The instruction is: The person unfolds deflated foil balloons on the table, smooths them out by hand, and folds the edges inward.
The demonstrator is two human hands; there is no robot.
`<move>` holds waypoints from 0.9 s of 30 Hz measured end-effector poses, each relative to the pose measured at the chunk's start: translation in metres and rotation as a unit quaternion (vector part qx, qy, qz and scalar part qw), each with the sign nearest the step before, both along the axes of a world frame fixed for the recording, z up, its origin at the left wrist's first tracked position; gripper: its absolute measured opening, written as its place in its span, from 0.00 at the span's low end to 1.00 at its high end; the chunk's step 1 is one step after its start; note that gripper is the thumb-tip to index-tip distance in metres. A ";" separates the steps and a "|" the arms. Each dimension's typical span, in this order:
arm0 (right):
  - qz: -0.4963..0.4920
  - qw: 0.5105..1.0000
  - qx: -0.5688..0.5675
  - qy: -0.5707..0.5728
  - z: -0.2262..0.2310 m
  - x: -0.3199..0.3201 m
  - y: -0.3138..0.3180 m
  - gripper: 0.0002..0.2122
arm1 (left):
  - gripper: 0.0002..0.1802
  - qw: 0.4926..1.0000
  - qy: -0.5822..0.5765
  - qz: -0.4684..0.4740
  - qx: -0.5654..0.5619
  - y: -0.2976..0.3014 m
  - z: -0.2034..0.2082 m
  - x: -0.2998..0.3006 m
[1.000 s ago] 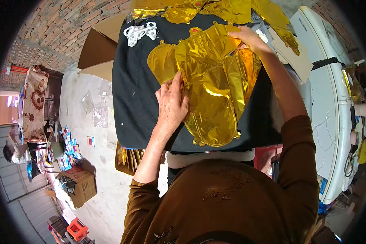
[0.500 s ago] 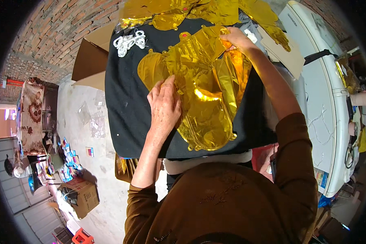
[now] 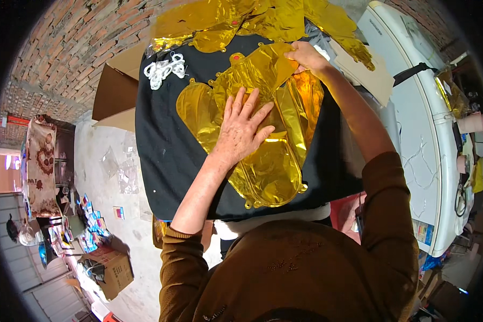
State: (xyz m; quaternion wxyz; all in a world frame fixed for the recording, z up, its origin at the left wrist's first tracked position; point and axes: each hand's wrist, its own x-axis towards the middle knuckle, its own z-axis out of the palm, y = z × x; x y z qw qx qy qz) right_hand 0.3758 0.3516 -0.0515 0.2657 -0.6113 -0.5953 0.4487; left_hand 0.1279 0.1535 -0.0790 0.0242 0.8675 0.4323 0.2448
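Black and cloth-covered, the counter (image 3: 161, 155) bears a flat, lobed gold foil sheet (image 3: 271, 185) beneath the splayed left hand (image 3: 240, 131), its grip released, while the right hand (image 3: 308, 56) pinches the sheet's far right edge, with rough red brick wall (image 3: 80, 59) beyond, white cabinet (image 3: 418, 123) at right and pale concrete floor (image 3: 134, 231) at left.
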 end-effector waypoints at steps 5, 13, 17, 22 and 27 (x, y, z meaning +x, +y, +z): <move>-0.011 0.999 0.031 -0.024 0.014 -0.005 -0.004 0.20 | 0.30 1.000 0.025 -0.002 -0.017 0.004 -0.016 0.000; 0.217 0.960 0.121 -0.131 0.060 -0.094 -0.051 0.16 | 0.30 1.000 0.027 0.013 -0.010 0.004 -0.021 -0.006; 0.263 0.962 0.055 0.045 0.060 -0.089 -0.047 0.15 | 0.30 1.000 0.017 0.016 -0.005 0.001 -0.021 -0.015; 0.227 0.920 0.285 -0.142 -0.004 -0.046 -0.018 0.07 | 0.30 1.000 0.017 0.012 -0.002 0.001 -0.018 -0.015; 0.247 0.837 0.456 -0.177 -0.017 -0.056 -0.039 0.05 | 0.30 1.000 0.019 0.016 -0.007 -0.001 -0.019 -0.021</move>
